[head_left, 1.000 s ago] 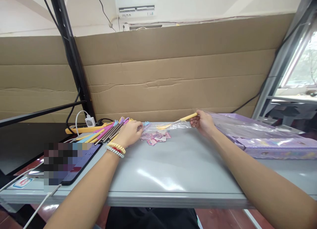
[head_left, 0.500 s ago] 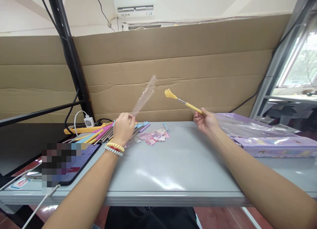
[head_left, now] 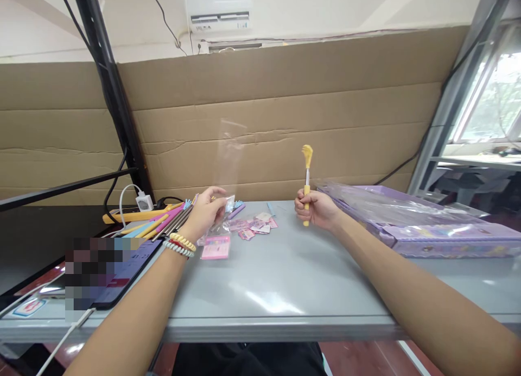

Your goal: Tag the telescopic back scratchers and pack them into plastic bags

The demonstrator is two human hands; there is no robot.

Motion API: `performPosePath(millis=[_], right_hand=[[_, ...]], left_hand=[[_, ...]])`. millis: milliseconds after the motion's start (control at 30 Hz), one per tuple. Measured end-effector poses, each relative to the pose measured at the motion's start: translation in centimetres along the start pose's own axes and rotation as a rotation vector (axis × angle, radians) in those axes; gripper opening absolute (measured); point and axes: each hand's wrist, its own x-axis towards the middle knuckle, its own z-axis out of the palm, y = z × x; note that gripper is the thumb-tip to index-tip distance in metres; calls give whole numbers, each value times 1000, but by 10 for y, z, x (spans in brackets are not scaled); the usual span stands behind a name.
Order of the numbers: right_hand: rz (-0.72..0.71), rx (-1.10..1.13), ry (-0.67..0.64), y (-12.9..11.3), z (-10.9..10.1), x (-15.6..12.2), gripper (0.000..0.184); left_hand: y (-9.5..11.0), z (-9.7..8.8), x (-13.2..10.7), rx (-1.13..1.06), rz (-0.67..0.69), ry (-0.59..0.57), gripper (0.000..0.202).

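Observation:
A yellow back scratcher (head_left: 307, 175) with a small hand-shaped head stands nearly upright in my right hand (head_left: 315, 206), whose fingers wrap round its handle. My left hand (head_left: 207, 209), bent at the knuckles, holds a long clear plastic bag (head_left: 230, 156) that rises faintly against the cardboard. Below the left hand lies a pink card (head_left: 215, 247). Several small pink and white cards (head_left: 260, 224) are scattered to its right. Behind and left of that hand is a pile of colourful back scratchers (head_left: 163, 221), partly hidden by it.
At the right lies a purple box (head_left: 448, 240) with clear plastic over it. A tablet (head_left: 126, 275) rests at the left, with a white charger (head_left: 144, 201) behind it. A cardboard wall (head_left: 285, 126) closes the back of the grey table (head_left: 293, 284).
My right hand has turned the back scratcher from leaning left to upright and lowered it slightly. The plastic bag has swung more upright. The pink card now shows below my left hand.

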Motion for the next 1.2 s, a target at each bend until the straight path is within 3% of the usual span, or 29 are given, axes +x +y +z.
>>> performPosePath(millis=[100,200,333,600,700,900,1100,1200], right_hand=[[44,-32,-25,4,9,0,19],[-34,-124,-42,12,19,-1,34],[-153,-218,-20,23,30,-1,47],[-180,-233,7,29,29,2,54],[-242,-330,71,28,30,2,49],[-435,-734,368,29,31,6,44],[-222,-518,391,30,19,11,55],[-123,-316,275,28,16,10,56]], left_hand=[[-7,3,-1,85,-76,-170,25],[-11,9,-5,180,-85,-291,26],[-10,16,-10,297,-100,-377,26],[-8,18,-13,485,-28,-514,31],[-11,18,-12,529,13,-531,35],[-15,18,-11,533,3,-632,41],[-14,19,-12,522,-39,-656,43],[-12,19,-13,520,-58,-662,43]])
